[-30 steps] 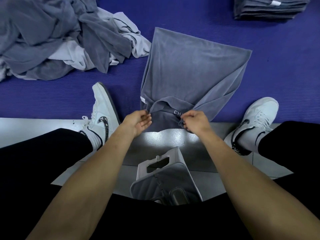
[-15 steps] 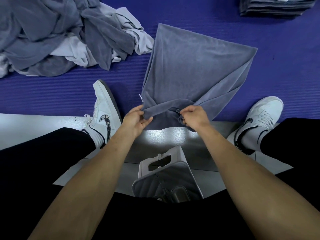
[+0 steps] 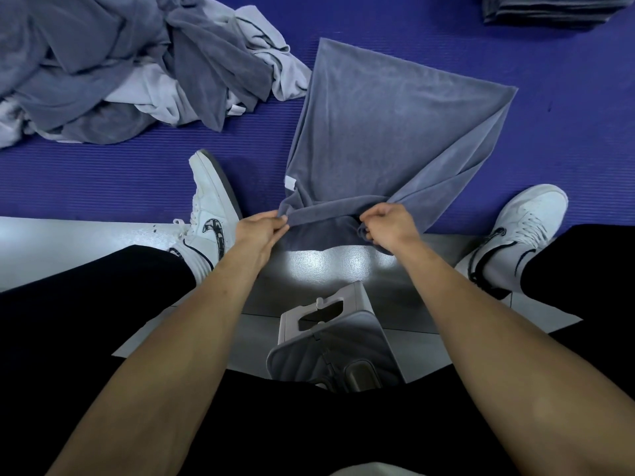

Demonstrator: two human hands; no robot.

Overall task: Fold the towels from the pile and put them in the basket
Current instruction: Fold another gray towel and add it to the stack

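Both forearms reach forward, side by side. The left hand [image 3: 263, 228] has thumb and fingers [image 3: 279, 219] pinched together; the right hand [image 3: 390, 225] is curled tight, knuckles up.

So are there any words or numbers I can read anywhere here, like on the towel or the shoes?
No words or numbers can be read.
White tag on the grey towel, at its left edge: no writing shows.
Left shoe: a dark swoosh mark only, no letters.
Folded towel stack: no readable label.
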